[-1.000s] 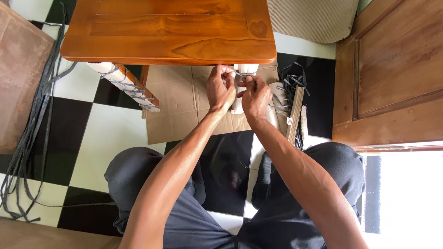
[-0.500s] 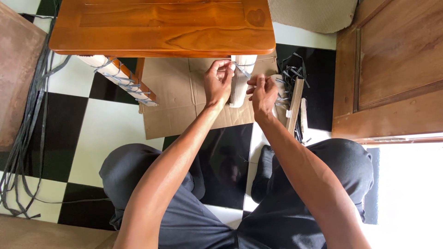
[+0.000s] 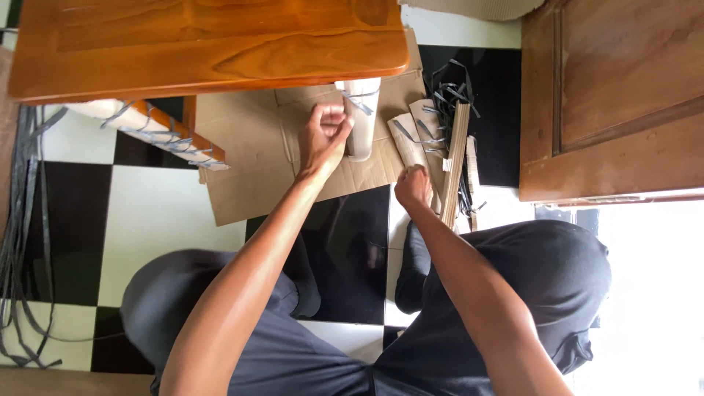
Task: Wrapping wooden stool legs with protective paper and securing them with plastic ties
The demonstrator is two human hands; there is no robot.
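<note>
While the left hand [image 3: 323, 136] pinched a strap [image 3: 357, 103] round the wrapped table leg [image 3: 360, 117], the right hand [image 3: 414, 185] curled shut near the cardboard's [image 3: 242, 169] edge.

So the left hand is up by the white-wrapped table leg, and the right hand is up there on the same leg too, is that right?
Not quite. The left hand is by the white-wrapped table leg, but the head view shows the right hand lower, apart from the leg, beside the wooden sticks on the floor.
</note>
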